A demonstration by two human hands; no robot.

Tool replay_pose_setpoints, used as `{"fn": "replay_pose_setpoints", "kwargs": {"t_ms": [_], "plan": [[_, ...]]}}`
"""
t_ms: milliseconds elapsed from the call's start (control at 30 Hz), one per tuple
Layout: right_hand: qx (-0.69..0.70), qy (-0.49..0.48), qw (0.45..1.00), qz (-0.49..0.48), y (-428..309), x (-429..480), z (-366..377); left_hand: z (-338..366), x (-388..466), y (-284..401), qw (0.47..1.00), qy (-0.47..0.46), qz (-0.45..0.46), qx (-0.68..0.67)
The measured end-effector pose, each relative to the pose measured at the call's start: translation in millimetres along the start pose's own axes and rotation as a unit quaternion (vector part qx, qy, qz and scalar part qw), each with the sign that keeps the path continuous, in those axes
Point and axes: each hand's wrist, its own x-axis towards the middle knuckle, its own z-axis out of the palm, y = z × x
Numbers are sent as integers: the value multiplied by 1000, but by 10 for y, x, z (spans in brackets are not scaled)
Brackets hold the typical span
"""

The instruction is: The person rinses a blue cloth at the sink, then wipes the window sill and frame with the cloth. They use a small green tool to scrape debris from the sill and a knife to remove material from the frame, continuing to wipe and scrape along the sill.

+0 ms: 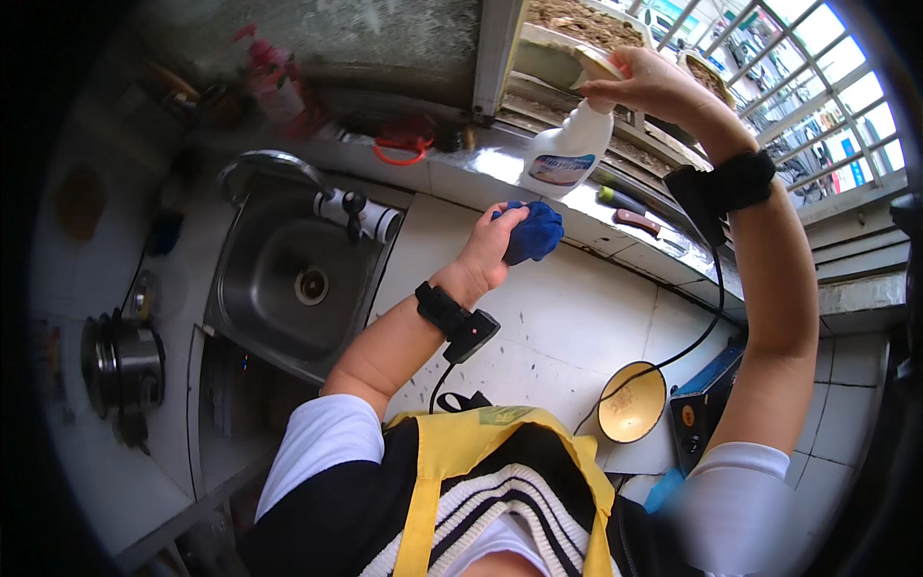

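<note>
My left hand (497,241) grips a bunched blue cloth (535,232) above the white tiled counter (461,324). My right hand (649,83) is closed around the trigger head of a white spray bottle (573,141), which leans slightly and bears a printed label. The bottle's base is at the window sill (501,162); whether it rests there or hangs just above, I cannot tell. Just right of the bottle, a knife with a brown handle (637,222) and a green-and-black handled tool (620,198) lie on the sill.
A steel sink (281,310) with a faucet (360,214) is at left. Red-handled scissors (400,151) and a pink pump bottle (277,94) line the ledge. A yellow bowl (634,404) stands beside a gas stove (699,411). Window bars (807,65) rise at upper right; a steel pot (126,364) is far left.
</note>
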Motion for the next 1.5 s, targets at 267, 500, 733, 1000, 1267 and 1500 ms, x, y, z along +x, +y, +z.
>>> {"fn": "replay_pose_setpoints", "kwargs": {"t_ms": [267,500,733,1000,1267,1500], "plan": [[-11,31,998,47,-223,-45,81,-275,-531,74,999,24,-31,9],[-40,24,998,-35,-836,-2,133,-349,-769,147,993,10,-113,17],[-53,-85,994,-38,-1216,255,630,-517,-800,230,989,-4,-145,36],[29,-45,999,0,-1536,499,1491,-747,-611,300,990,-23,-141,-5],[161,39,986,-9,-1365,276,1935,-664,-438,332,994,44,-91,52],[253,96,956,111,-500,-209,1726,-471,-209,324,986,47,-128,91]]}}
